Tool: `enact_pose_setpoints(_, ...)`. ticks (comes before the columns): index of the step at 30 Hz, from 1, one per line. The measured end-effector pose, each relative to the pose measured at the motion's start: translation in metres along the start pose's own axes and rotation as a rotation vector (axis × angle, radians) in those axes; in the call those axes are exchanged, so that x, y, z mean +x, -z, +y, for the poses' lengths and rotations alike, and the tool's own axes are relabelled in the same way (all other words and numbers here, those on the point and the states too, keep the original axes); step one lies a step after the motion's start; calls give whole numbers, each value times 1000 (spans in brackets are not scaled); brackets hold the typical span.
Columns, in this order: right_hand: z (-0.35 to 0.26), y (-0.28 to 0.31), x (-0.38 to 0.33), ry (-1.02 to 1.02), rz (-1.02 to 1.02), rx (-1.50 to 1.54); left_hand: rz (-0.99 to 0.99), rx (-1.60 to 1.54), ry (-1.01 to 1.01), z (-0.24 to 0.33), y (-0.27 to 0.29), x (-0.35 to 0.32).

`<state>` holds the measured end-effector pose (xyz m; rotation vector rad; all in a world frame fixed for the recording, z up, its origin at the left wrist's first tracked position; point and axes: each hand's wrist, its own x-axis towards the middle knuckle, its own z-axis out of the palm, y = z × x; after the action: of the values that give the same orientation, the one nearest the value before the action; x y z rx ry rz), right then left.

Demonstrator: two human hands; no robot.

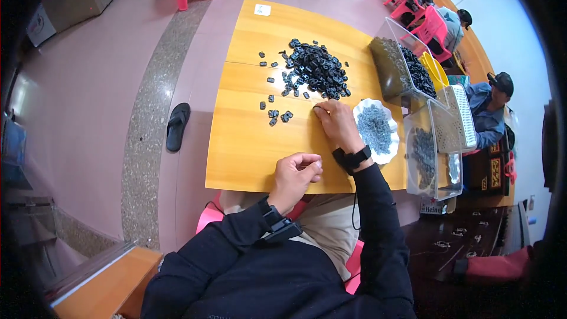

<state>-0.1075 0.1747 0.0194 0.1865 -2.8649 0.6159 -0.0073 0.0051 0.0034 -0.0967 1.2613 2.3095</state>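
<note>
My right hand [338, 123] reaches over the yellow wooden table [248, 159], its thumb and fingers closed on a small black plastic piece [319, 108]. Closer to the table's front edge, my left hand [297, 178] is curled with thumb against fingers; whatever it may hold is too small to make out. Beyond my right hand lies a heap of small black plastic pieces [319, 71], with several loose ones [273, 114] spread to its left. Beside my right wrist stands a white scalloped dish [390, 156] filled with tiny silvery parts [373, 127] that look like springs.
Along the table's right side stand a clear bin [387, 77] of dark pieces, another clear container [422, 183], a yellow basket [435, 71] and a white perforated basket [462, 115]. A small white card [262, 10] lies at the far left corner. Other people sit further right.
</note>
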Motion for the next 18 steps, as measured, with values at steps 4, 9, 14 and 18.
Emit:
enact_pose_setpoints(4,5,5,-18,-47,-44,266,31,-22,-5,4,2,2)
enact_pose_setpoints(9,-22,16,-53,-211,-69,582,66,-116,11,8,6,2)
enact_pose_setpoints(14,-35,22,-85,-116,1,730,32,-155,21,10,6,3)
enact_pose_setpoints(18,-40,21,-97,89,39,770,-34,-170,64,9,9,0)
